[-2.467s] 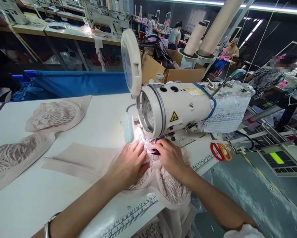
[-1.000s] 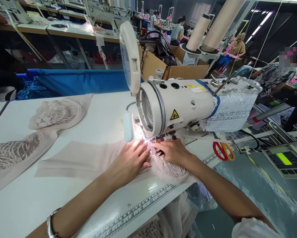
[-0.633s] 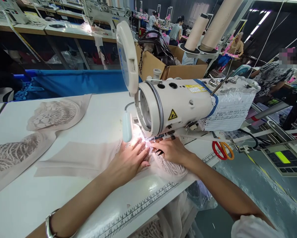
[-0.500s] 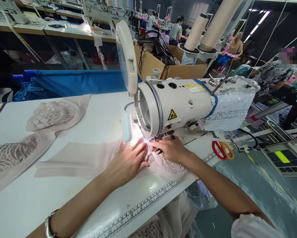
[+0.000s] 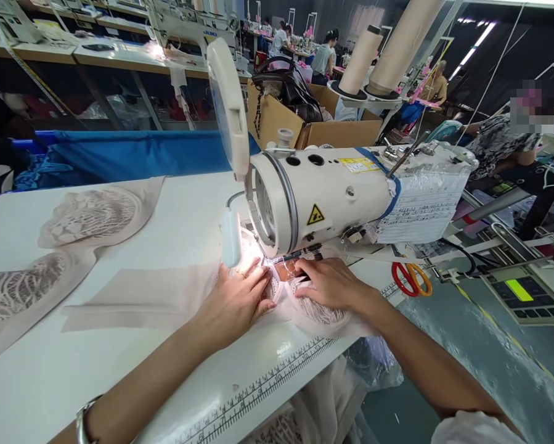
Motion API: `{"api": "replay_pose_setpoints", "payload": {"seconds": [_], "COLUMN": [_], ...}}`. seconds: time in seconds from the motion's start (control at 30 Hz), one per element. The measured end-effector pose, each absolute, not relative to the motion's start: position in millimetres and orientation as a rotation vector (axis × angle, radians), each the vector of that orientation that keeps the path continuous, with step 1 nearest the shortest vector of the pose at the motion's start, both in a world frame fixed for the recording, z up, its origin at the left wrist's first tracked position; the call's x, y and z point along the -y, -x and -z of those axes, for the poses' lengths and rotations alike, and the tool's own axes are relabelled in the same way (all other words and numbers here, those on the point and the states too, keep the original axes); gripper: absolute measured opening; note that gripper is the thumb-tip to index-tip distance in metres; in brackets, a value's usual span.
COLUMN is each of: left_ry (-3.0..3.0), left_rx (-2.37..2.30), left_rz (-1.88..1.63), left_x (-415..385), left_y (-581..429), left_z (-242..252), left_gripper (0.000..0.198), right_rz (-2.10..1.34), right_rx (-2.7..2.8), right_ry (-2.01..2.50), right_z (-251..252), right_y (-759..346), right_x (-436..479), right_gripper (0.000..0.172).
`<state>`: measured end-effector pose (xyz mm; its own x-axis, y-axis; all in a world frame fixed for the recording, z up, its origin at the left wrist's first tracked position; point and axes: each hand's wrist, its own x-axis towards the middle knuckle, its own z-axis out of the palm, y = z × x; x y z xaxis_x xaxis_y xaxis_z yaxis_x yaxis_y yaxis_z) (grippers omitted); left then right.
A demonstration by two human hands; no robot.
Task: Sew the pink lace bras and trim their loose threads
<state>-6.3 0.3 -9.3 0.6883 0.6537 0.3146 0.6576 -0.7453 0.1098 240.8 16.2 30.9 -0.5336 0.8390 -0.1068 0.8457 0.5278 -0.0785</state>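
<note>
Under the head of a white sewing machine lies a pale pink lace bra piece, lit brightly near the needle. My left hand rests flat on it, left of the needle area, fingers spread. Right of the needle, my right hand bends over a lace cup, thumb and forefinger at the fabric's edge. A small dark pointed tool shows beneath its fingers, mostly hidden. The needle and stitching point are lost in glare and behind the machine head.
More lace bra pieces lie at the table's left. Scissors with red and orange handles sit at the right edge, near a control panel. Thread cones and a cardboard box stand behind. A printed ruler runs along the front edge.
My right hand has drawn slightly back from the needle, its forefinger and thumb now farther apart, baring a brownish patch by the presser area. My left hand stays on the fabric. The view shifts slightly.
</note>
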Motion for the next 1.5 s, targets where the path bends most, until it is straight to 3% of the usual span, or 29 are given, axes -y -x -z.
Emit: {"api": "replay_pose_setpoints", "payload": {"seconds": [0.1,0.3,0.5,1.17,1.33,1.5], "left_ry": [2.868,2.847,2.844,2.709,2.727,2.867], "left_rx": [1.113,1.08,1.073,1.237,1.122,1.056], "left_rz": [0.537,0.56,0.564,0.41,0.464,0.495], "left_x": [0,2,4,-5,4,1], "left_y": [6,6,3,7,5,7], "left_z": [7,5,8,4,14,17], "left_gripper": [0.042,0.034,0.036,0.044,0.036,0.042], "right_rz": [0.079,-0.218,-0.337,0.175,0.264,0.291], "right_rx": [-2.683,-3.031,-3.128,-2.667,-2.619,-2.63], "right_ry": [-1.459,-1.127,-1.058,-1.418,-1.412,-1.364], "right_z": [-25,-12,-7,-28,-30,-31], "right_y": [-245,-252,-256,-221,-220,-224], "right_x": [-13,-12,-15,-28,-28,-27], "right_gripper": [0.029,0.054,0.049,0.053,0.056,0.055]}}
